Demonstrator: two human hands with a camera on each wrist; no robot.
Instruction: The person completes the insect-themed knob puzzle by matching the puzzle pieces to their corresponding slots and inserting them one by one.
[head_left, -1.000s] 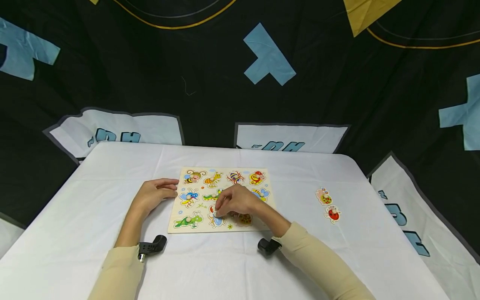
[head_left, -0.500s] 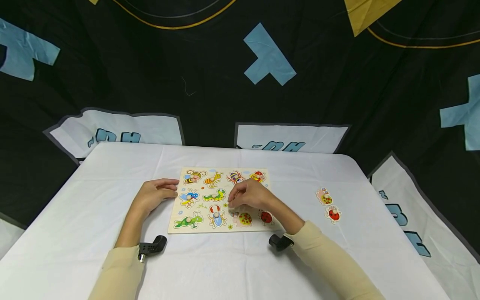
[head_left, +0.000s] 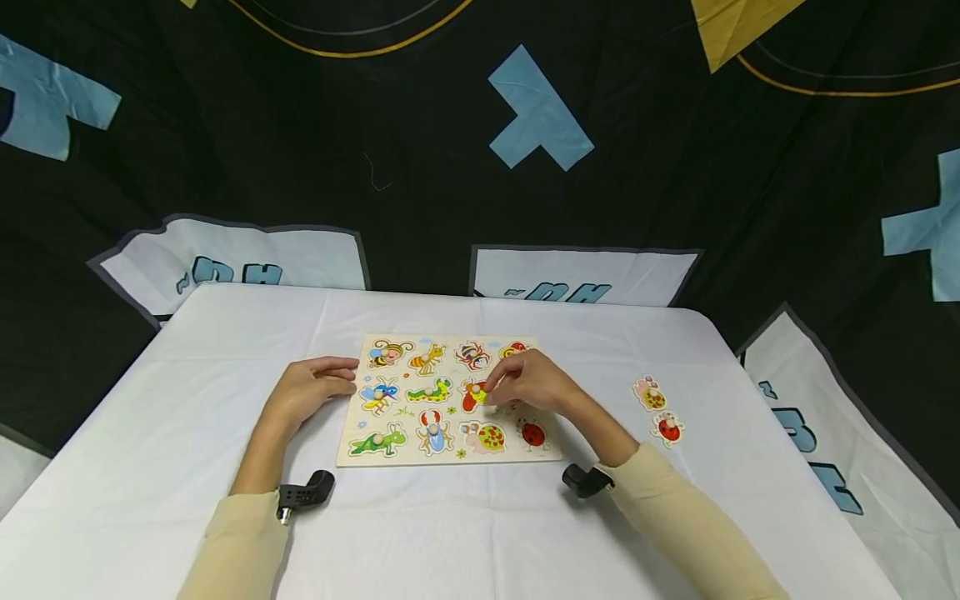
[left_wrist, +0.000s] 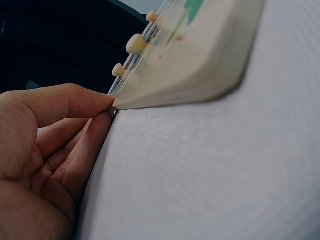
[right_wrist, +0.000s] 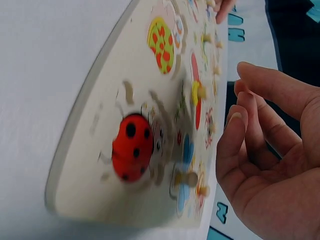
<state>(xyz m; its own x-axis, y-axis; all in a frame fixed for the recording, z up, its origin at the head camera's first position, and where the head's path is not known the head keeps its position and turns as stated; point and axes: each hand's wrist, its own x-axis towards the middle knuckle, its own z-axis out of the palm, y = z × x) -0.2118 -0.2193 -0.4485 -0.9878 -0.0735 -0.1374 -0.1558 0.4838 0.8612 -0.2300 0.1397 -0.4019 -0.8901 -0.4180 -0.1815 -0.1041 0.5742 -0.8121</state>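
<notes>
A wooden peg puzzle board (head_left: 480,454) with knobbed insect pieces lies on the table. My left hand (head_left: 309,389) is at its left edge, and in the left wrist view the fingertips touch the board's side. Over the board's right part is my right hand (head_left: 536,382), fingers loosely bent, with nothing between them in the right wrist view. Beside its fingertips sits a red and yellow butterfly piece (head_left: 472,397). A stag beetle piece (head_left: 433,433) sits in the front row. The snail recess (head_left: 489,437) and ladybug recess (right_wrist: 132,147) hold printed pictures without knobs.
To the right of the board, a loose snail piece (head_left: 648,392) and a loose ladybug piece (head_left: 667,428) lie on the white tablecloth (head_left: 450,533). A black printed cloth (head_left: 420,150) hangs behind the table.
My right hand has moved from the stag beetle piece rightward and away from me, uncovering the beetle, caterpillar and butterfly pieces. My left hand has stayed at the board's edge.
</notes>
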